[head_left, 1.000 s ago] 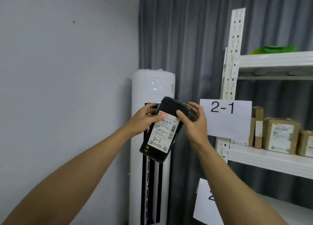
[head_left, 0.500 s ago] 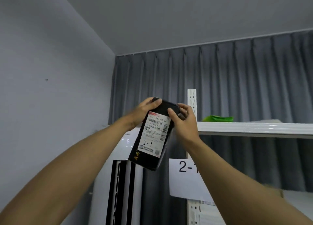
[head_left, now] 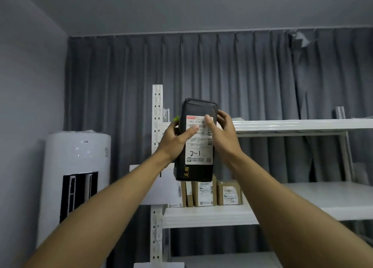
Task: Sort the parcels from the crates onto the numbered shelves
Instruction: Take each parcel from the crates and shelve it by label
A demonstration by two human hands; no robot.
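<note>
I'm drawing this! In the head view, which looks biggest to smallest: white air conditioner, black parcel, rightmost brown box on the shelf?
White air conditioner, largest.
Black parcel, next.
Rightmost brown box, smallest.
The parcel is held nearer the camera, so it may only look bigger than the box.

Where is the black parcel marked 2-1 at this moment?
Head view, centre: the black parcel is held upright between the left hand and right hand, level with the upper shelf, above the brown boxes.
</note>
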